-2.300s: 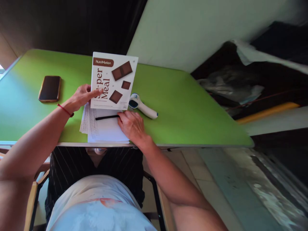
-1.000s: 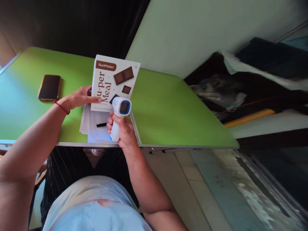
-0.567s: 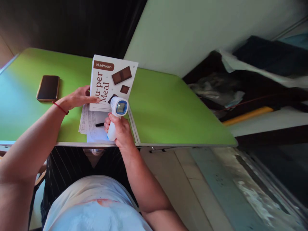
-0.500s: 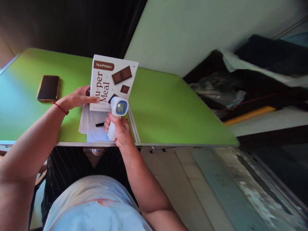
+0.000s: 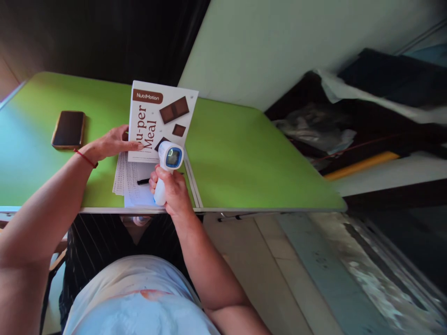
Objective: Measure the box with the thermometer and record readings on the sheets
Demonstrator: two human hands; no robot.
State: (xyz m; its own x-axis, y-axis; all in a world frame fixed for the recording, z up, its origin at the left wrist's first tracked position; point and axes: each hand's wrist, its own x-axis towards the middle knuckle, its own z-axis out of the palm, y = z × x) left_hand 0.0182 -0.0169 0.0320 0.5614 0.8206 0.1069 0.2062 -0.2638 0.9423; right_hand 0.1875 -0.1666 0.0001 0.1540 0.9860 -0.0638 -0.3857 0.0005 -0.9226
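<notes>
My left hand (image 5: 117, 141) grips the left edge of a white box (image 5: 174, 131) printed with brown chocolate squares; the thumb lies on its front and the other fingers are partly hidden behind it. The box stands upright, tilted a little, on the table. Wrapped in my right hand (image 5: 172, 188) is a white infrared thermometer (image 5: 161, 186) with a blue-rimmed screen facing me. Its head overlaps the lower right part of the box in view; whether they touch I cannot tell. Beneath lie sheets of paper (image 5: 131, 193) with writing and a black pen (image 5: 143, 181), partly covered by my right hand.
A phone (image 5: 69, 129) in a case lies on the left of the green table (image 5: 244, 158). A pale wall (image 5: 258, 51) and a dark panel rise behind the table. To the right are a crumpled plastic bag (image 5: 310, 128) and a yellow strip (image 5: 363, 166).
The whole view has shifted slightly. Both hands keep their hold on the box and the thermometer, with little other visible movement.
</notes>
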